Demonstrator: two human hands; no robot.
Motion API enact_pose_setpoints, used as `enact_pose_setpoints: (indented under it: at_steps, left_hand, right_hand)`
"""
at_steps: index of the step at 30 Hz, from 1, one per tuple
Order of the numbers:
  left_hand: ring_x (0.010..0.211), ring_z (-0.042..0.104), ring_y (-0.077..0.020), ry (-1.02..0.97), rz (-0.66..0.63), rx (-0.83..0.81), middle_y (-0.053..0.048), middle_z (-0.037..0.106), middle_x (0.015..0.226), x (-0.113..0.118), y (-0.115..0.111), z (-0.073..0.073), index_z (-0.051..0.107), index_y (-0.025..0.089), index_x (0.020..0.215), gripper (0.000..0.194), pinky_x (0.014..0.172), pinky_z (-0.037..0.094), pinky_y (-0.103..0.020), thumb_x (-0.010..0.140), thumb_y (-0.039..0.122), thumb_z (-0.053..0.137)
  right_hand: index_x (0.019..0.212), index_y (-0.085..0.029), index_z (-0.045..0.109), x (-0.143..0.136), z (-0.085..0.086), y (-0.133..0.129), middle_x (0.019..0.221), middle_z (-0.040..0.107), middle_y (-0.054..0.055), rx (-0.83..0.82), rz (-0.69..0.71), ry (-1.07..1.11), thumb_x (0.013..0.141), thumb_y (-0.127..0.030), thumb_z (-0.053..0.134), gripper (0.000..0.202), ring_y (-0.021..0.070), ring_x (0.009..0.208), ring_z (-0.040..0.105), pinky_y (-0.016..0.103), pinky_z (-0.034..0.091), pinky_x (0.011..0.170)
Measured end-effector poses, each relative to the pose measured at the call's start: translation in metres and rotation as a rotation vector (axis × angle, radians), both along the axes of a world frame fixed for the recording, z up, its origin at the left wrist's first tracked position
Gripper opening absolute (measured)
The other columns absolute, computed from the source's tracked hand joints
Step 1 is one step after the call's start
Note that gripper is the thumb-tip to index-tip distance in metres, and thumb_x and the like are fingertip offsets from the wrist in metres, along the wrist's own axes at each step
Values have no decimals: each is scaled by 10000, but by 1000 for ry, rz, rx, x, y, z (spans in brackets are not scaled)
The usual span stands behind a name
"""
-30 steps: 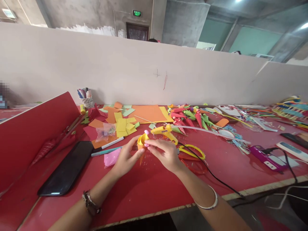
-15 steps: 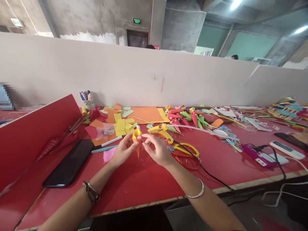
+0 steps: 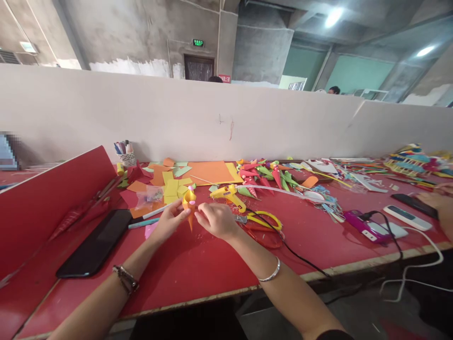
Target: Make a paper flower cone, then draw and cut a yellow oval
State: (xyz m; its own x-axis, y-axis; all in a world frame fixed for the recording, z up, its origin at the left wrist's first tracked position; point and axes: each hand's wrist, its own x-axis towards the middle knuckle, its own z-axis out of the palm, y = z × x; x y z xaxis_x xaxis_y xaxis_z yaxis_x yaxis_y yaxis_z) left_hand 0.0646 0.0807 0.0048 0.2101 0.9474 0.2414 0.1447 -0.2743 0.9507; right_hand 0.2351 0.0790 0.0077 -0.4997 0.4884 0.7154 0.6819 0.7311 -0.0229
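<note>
My left hand [image 3: 172, 218] is closed on a small orange paper cone [image 3: 191, 218], its point downward. Yellow paper and pink bits show at the cone's top. Just to the right, my right hand [image 3: 216, 220] has its fingers curled together, a short gap from the cone. Whether anything is between those fingertips I cannot make out. Behind the right hand lies a yellow glue gun [image 3: 228, 194] with a long clear glue stick in its back. Yellow-handled scissors [image 3: 264, 218] lie to the right of that hand.
Paper sheets [image 3: 208, 172] and finished red and green paper cones [image 3: 262, 175] lie at the back. A black phone [image 3: 95, 243] is at left, a purple power socket [image 3: 366, 227] at right. The glue gun's black cord crosses the table. Another person's hand [image 3: 437, 205] shows at far right.
The view has shifted a little, so things sit further left. My right hand's fingers, extended toward the cone before, are now curled in and lower. The left hand still holds the cone.
</note>
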Motion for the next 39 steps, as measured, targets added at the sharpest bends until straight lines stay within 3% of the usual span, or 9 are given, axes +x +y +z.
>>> enact_pose_setpoints:
  at_steps: [8,19,33,39]
  left_hand:
    - [727,571,-166,-1,63,25,-33,653,771,-4,4,-6,608,138,913,377,670,445,-241,725,459,546]
    - [589,571,-144,-37,91,7,-17,625,647,-2,0,-6,585,132,882,354,571,456,-238,735,450,534]
    - [667,579,-159,-86,54,5,-13,621,667,1,0,-5,582,134,952,381,643,452,-249,710,427,560]
    - [665,560,-153,-91,76,-2,-23,626,718,2,4,-5,589,130,865,333,653,436,-251,729,428,526]
  right_hand:
    - [607,-173,484,-3,-4,2,477,541,-26,118,30,-62,900,-303,321,359,76,442,466,244,226,472]
    - [565,-171,479,2,-7,3,476,521,-22,-2,52,-37,873,-293,364,351,73,445,429,237,222,482]
    - [550,-171,470,9,-13,6,475,487,-23,-109,60,-2,858,-296,393,342,75,454,398,232,230,495]
    - [536,-172,427,12,-15,5,463,454,-34,-159,23,30,851,-266,396,331,69,440,379,211,237,486]
